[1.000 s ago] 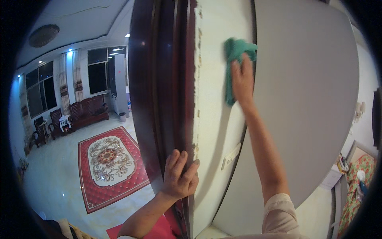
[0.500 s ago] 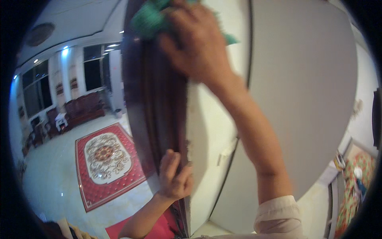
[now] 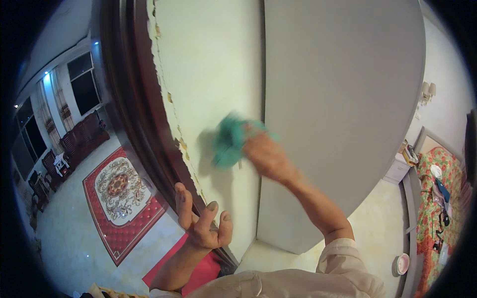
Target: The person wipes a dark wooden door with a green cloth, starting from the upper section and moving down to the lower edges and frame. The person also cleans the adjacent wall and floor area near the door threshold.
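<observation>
A green cloth (image 3: 230, 139), blurred by motion, is bunched in my right hand (image 3: 268, 155). It lies over a narrow cream wall strip (image 3: 211, 59) and casts a shadow there. Left of that strip runs the dark brown door frame (image 3: 130, 69), with a ragged, chipped edge along the wall. My left hand (image 3: 204, 226) is low beside the frame, palm up, fingers apart and slightly bent, holding nothing. Whether it touches the frame I cannot tell.
A tall grey panel (image 3: 343, 99) stands right of the wall strip. Through the doorway lie a red patterned rug (image 3: 146, 218) and a wooden sofa (image 3: 84, 133). At far right are a bed with a floral cover (image 3: 432, 174) and a pink-and-white basin (image 3: 401, 264) on the floor.
My right hand has brought the cloth down from the upper door frame to the wall strip. The view has shifted right, and my left hand's fingers have spread beside the frame.
</observation>
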Action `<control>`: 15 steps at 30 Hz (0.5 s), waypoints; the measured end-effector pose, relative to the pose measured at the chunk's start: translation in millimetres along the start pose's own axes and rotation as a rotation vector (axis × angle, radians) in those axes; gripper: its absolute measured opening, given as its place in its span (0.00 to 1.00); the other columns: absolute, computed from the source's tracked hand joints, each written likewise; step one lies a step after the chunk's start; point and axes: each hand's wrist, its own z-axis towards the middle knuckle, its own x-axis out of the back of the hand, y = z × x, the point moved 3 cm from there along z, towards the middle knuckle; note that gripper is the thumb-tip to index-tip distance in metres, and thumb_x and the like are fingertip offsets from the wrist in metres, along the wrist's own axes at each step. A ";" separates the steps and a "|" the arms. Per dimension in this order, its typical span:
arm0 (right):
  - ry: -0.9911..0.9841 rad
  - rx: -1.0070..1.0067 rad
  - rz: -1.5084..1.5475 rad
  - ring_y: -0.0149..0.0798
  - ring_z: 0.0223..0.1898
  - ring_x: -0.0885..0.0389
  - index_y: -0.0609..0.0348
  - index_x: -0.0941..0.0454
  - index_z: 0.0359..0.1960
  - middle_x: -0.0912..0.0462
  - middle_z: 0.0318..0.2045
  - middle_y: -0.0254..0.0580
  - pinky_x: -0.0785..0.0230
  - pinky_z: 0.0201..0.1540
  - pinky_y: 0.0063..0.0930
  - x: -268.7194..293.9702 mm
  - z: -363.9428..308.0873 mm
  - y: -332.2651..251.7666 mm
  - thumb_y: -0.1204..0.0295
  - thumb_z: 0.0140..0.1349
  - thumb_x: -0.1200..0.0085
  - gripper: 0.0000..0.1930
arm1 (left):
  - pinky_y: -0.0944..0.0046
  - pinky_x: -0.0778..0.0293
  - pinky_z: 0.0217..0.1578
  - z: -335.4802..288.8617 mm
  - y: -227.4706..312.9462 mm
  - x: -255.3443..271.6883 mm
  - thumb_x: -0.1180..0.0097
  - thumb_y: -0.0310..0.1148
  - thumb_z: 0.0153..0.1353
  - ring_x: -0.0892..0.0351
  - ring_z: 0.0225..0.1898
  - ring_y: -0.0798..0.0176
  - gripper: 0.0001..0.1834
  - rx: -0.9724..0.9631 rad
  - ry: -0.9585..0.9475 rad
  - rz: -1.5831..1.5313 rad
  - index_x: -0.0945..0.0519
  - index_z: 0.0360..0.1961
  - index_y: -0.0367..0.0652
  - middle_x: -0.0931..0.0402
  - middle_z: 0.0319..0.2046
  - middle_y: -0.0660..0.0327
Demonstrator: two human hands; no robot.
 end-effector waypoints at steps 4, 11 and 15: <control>0.471 -0.558 -0.390 0.47 0.40 0.23 0.63 0.25 0.48 0.22 0.40 0.50 0.30 0.44 0.36 108.9 -33.5 45.5 0.76 0.59 0.43 0.15 | 0.34 0.55 0.65 -21.5 10.2 -11.0 0.51 0.31 0.62 0.54 0.68 0.29 0.20 0.083 -0.093 -0.059 0.36 0.53 0.34 0.54 0.65 0.33; 0.708 -0.326 -1.211 0.52 0.57 0.30 0.56 0.27 0.56 0.25 0.55 0.49 0.43 0.62 0.45 278.2 -11.8 107.6 0.66 0.63 0.46 0.20 | 0.37 0.51 0.65 -32.5 30.9 -48.7 0.50 0.29 0.59 0.51 0.68 0.32 0.19 0.136 -0.143 -0.140 0.33 0.50 0.32 0.50 0.64 0.32; 0.176 -0.590 -1.471 0.60 0.62 0.38 0.50 0.32 0.61 0.35 0.63 0.51 0.50 0.64 0.60 231.2 -26.2 167.6 0.61 0.60 0.47 0.26 | 0.38 0.49 0.65 -35.0 47.1 -80.6 0.49 0.28 0.58 0.51 0.68 0.32 0.19 0.139 -0.104 -0.263 0.31 0.50 0.31 0.49 0.64 0.33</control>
